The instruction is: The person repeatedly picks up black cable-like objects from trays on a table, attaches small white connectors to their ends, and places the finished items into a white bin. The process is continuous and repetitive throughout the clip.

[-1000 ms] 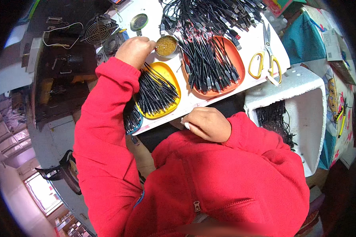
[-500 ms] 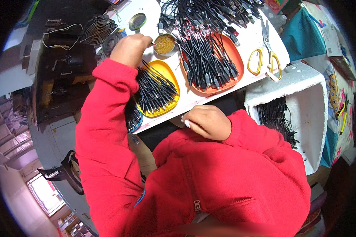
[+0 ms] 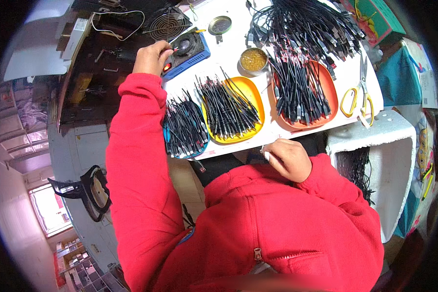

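My left hand (image 3: 152,58) is closed in a pinch beside a small blue box-shaped device (image 3: 187,66) with a round dark pot on top. A thin red wire end (image 3: 175,49) pokes from its fingertips over the device; the rest of it is hidden. Closed too, my right hand (image 3: 289,158) rests at the table's front edge. Something small and white (image 3: 266,155) shows at its fingertips, too small to make out. Black cables (image 3: 226,109) lie bunched on a yellow tray (image 3: 254,92). A round tin (image 3: 253,61) of amber, grainy stuff stands behind that tray.
More black cables fill an orange tray (image 3: 330,95) and a blue tray (image 3: 205,148); a large heap (image 3: 306,24) lies at the back. Yellow-handled scissors (image 3: 359,95) are at the right. A white foam box (image 3: 392,160) holds cables. An open lid (image 3: 220,25) and a fan grille (image 3: 168,25) sit behind.
My left hand has moved from the tin of amber stuff leftward to the blue device. The view has shifted, bringing the device and blue tray into sight. My right hand stays closed near the table edge.
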Demonstrator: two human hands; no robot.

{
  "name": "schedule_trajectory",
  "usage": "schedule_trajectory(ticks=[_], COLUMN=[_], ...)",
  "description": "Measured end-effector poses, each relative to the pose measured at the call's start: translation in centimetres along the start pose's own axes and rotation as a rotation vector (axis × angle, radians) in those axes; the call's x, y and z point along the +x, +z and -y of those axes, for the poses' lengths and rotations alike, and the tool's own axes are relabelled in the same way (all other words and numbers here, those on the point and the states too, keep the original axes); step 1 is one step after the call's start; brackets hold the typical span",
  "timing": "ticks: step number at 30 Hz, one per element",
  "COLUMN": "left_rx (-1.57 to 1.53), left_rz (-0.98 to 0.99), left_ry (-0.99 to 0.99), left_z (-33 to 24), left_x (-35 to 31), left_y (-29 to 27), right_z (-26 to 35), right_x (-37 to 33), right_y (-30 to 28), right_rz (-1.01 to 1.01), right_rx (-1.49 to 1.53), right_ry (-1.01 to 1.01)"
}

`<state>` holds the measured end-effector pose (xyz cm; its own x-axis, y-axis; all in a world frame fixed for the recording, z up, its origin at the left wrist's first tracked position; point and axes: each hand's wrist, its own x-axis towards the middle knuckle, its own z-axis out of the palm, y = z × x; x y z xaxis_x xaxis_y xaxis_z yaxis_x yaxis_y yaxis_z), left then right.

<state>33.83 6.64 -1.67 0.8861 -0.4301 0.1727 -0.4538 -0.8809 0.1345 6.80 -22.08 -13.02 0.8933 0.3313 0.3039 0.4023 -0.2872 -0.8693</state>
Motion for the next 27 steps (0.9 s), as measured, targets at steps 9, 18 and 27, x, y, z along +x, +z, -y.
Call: schedule_trajectory(ticks=[9,18,27], left_rx=[0.081,0.261,0.398], left_rz=[0.085,0.138,0.270], left_ry=[0.034,0.174,0.089], left_z=[2.2,2.1,1.3], left_x=[2.6,4.5,5.3], left_y=[2.0,2.7,2.9], right_z=[-0.4,-0.7,-0.6], right_x=[0.2,0.2,0.2], right_y=[0.2,0.1,0.1], right_rz=[0.039,0.043,0.015], right_rx=[-0.043,-0.033,-0.040], right_ry=[0.019,-0.003,-0.029])
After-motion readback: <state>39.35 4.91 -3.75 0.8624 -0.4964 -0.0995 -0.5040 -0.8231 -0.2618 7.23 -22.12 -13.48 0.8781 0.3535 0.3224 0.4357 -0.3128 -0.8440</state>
